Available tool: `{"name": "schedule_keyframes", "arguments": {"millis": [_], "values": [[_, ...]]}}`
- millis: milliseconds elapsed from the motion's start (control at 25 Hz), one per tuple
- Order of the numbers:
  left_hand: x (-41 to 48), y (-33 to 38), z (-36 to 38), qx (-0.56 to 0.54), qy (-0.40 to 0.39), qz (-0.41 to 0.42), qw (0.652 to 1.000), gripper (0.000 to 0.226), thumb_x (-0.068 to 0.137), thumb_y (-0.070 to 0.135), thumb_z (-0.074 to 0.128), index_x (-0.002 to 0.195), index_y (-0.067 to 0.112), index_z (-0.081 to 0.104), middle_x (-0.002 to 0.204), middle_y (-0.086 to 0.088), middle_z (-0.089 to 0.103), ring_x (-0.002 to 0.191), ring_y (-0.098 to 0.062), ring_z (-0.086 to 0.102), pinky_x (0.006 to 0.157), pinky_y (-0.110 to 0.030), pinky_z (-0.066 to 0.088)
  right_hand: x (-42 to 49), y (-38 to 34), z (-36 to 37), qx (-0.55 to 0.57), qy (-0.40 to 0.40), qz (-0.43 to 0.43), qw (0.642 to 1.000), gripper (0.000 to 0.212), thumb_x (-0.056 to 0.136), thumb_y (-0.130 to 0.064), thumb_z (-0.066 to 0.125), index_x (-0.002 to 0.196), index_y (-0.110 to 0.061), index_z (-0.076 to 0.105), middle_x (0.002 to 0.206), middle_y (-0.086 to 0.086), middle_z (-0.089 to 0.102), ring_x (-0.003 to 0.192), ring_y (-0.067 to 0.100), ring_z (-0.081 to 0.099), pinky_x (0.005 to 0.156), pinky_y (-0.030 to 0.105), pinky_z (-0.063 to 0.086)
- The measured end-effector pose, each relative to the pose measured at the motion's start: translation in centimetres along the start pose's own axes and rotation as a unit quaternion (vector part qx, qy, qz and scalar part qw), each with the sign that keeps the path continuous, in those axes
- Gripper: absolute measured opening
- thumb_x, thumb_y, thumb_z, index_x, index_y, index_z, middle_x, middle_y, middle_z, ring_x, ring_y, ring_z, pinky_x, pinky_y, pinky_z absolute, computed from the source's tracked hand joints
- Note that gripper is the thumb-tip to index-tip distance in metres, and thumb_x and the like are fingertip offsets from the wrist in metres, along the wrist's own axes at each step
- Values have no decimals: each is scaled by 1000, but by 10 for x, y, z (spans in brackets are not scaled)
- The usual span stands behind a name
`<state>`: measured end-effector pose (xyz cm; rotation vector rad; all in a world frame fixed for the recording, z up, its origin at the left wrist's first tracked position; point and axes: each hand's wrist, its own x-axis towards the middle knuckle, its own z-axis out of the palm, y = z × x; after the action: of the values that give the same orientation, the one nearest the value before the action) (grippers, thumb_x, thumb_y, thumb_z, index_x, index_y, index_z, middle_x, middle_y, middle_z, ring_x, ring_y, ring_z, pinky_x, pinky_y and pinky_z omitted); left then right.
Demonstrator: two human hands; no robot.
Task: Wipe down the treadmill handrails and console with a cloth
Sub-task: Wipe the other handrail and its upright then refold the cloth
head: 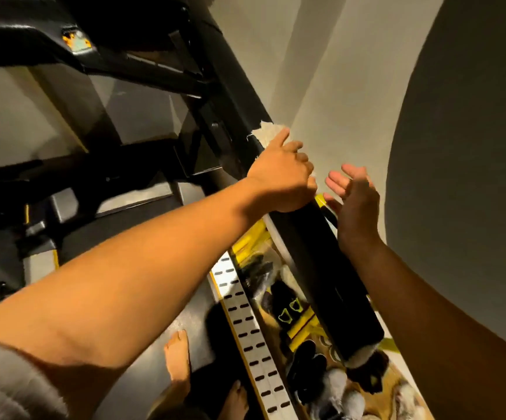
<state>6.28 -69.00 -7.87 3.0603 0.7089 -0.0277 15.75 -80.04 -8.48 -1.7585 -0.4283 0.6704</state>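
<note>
- My left hand (pixel 282 177) is curled round the black handrail (pixel 321 256) and squeezes the white cloth (pixel 268 133) against it
- The cloth lies on top of the handrail; a bit of it pokes out past my fingertips, on the far side of my hand
- My right hand (pixel 351 201) is just to the right of the handrail, close to my left hand; its fingers are spread out and it holds nothing
- I cannot tell if my right hand touches the handrail
- The dark console (pixel 73 40) is up and to the left of the handrail
- My bare foot (pixel 179 359) stands on the dark belt (pixel 195 310), down and to the left of the handrail
- A grey strip with dark slots (pixel 245 313) runs below the handrail
- The pale wall (pixel 336 71) is to the right of the handrail
</note>
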Motion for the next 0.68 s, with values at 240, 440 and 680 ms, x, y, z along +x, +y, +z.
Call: {"name": "schedule_keyframes", "arguments": {"millis": [240,440,680], "values": [[-44,93,20,5,33,50,998,60,89,52,26,107,15,69,112,-2,69,128,-28,48,116,-48,16,-31,43,-81,33,11,48,998,33,84,-42,42,100,-26,67,107,-1,71,98,10,67,80,27,52],[-72,147,25,-19,2,48,999,70,89,46,8,127,17,59,133,-2,59,140,-25,34,119,-47,9,-82,83,-113,-69,-40,-11,997,28,100,-21,38,95,-31,64,92,-13,64,86,-2,60,76,13,45],[-105,209,24,-17,13,82,996,58,91,47,22,124,21,62,128,-2,62,135,-26,39,118,-49,12,-134,124,-143,2,34,22,999,19,98,-23,47,105,-30,63,97,-7,66,94,12,61,87,28,48]]}}
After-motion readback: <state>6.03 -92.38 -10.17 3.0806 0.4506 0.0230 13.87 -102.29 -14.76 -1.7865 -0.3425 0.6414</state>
